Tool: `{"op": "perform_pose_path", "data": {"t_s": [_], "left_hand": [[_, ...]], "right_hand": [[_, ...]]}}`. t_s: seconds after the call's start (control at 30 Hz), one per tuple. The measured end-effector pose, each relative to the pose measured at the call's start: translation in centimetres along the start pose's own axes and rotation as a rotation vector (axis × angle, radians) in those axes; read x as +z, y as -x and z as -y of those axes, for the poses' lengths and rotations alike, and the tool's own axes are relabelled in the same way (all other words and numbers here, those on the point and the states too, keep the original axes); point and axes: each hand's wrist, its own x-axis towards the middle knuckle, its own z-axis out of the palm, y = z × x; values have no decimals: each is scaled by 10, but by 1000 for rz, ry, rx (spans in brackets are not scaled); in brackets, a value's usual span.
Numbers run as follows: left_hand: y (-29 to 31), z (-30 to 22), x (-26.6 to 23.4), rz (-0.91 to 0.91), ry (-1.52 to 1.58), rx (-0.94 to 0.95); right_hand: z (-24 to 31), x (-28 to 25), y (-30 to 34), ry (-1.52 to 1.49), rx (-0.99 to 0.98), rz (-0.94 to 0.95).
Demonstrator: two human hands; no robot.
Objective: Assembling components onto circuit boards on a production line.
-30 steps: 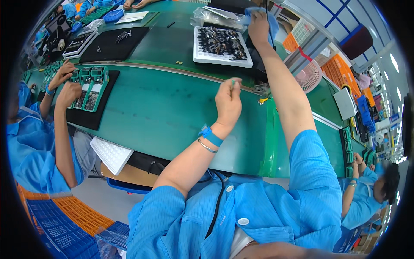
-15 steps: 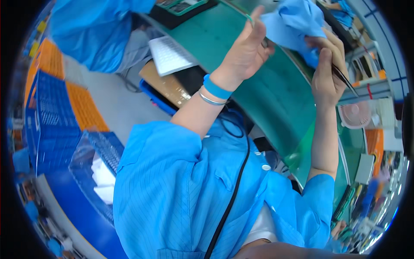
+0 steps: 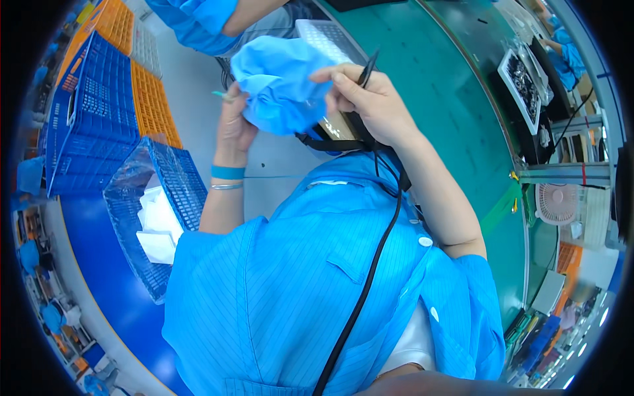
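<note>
A light blue, rounded and gathered piece of cloth, shaped like a work cap [image 3: 281, 82], is held up between both hands, above the grey floor. My left hand [image 3: 236, 129] grips its left side, with some fingers hidden behind the cloth and a small green band showing at a finger. At its right edge, slightly blurred, the closed fingers of my right hand [image 3: 376, 99] touch the cloth. Dark tweezers [image 3: 369, 68] stick up out of that same hand.
A green-topped workbench [image 3: 456, 119] runs along the right, with a tray of dark parts [image 3: 520, 89] and a pink fan [image 3: 556, 201] beyond. At the left stand a blue basket [image 3: 191, 188] holding white pieces and stacked crates [image 3: 99, 99]. Another person's arm [image 3: 251, 14] is at the top.
The cap has moved left from over the workbench, and both my hands with it. My left hand, apart from the cap before, now grips it. The tweezers stay in my right hand.
</note>
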Motion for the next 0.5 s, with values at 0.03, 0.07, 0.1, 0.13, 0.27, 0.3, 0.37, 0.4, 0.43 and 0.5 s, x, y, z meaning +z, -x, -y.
{"op": "perform_pose_path", "data": {"t_s": [0.03, 0.07, 0.1, 0.13, 0.27, 0.3, 0.37, 0.4, 0.43, 0.5], "left_hand": [[-4, -9, -16, -19, -77, 97], [-4, -16, -39, -60, -84, 114], [-6, -20, -54, -61, -81, 116], [-6, -21, -73, -147, -66, 151], [-2, -7, -107, -266, 168, 249], [-4, -2, -112, -274, 172, 247], [-11, 10, -120, -310, 297, 249], [-12, 15, -124, -352, 323, 241], [-11, 19, -128, -360, 330, 243], [-14, 26, -126, -380, 340, 192]], "right_hand": [[-27, -3, -7, 119, 53, -126], [-56, -2, -15, 518, 40, -298], [-95, -14, -17, 861, -282, -367], [-106, -10, -17, 975, -140, -348], [-134, 4, -28, 1285, 118, -211], [-142, 8, -33, 1382, 176, -173], [-150, 15, -39, 1424, 145, -142], [-151, 18, -41, 1482, 100, -150], [-152, 22, -42, 1539, 55, -157], [-166, 20, -40, 1585, 44, -168]]}}
